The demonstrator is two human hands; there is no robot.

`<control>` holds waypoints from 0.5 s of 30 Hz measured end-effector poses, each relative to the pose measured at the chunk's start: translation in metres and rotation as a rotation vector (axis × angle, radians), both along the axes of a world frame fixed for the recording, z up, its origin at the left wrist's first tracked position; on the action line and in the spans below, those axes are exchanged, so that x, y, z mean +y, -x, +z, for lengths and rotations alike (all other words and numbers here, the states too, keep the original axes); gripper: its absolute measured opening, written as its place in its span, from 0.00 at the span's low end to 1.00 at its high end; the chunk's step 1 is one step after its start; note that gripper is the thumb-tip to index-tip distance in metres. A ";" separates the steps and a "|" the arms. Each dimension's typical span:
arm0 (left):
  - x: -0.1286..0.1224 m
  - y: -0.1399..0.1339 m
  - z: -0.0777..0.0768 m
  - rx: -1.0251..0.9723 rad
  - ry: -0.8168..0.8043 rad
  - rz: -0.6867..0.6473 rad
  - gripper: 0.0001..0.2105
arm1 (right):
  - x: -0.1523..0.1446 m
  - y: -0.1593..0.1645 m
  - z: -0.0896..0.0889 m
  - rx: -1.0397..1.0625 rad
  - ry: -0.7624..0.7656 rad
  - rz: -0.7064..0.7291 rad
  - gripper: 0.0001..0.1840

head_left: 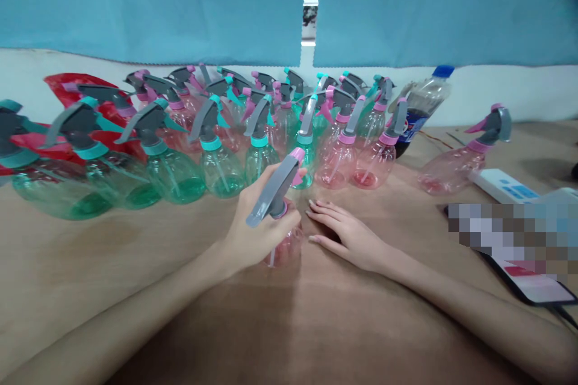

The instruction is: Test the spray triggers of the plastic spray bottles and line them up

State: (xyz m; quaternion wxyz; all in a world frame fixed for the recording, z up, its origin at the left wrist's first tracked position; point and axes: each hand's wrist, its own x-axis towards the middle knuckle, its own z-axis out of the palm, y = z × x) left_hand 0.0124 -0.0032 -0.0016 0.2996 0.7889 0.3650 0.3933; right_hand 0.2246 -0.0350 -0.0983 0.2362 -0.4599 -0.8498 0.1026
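Observation:
My left hand (257, 222) is wrapped round the neck of a pink spray bottle (288, 248) with a grey and pink trigger head. That bottle stands upright at the middle of the table, partly hidden by my fingers. To its right, my right hand (345, 231) lies on the table with its fingers stretched out and nothing in them. Just beyond both hands runs a front row of spray bottles, among them a green bottle (221, 171) with a turquoise collar and a pink bottle (336, 165) with a pink collar.
Several more spray bottles crowd behind the front row, near a red plastic bag (97, 87) at the left. A blue-capped soda bottle (418, 111), a separate pink spray bottle (454, 165), a white box (501, 185) and a phone (519, 277) with a cable sit at the right.

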 end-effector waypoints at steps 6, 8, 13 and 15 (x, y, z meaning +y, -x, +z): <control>0.000 -0.001 0.002 -0.003 0.013 0.000 0.24 | 0.000 0.000 0.000 0.009 0.005 -0.001 0.27; 0.000 -0.002 0.003 -0.021 0.021 -0.007 0.23 | 0.000 0.000 0.001 0.003 0.010 -0.001 0.28; -0.001 -0.001 0.003 -0.006 0.020 -0.004 0.22 | 0.000 0.000 0.001 0.007 0.021 0.005 0.27; -0.003 -0.001 0.005 0.051 -0.027 0.019 0.22 | 0.000 0.000 0.001 0.019 0.025 0.002 0.27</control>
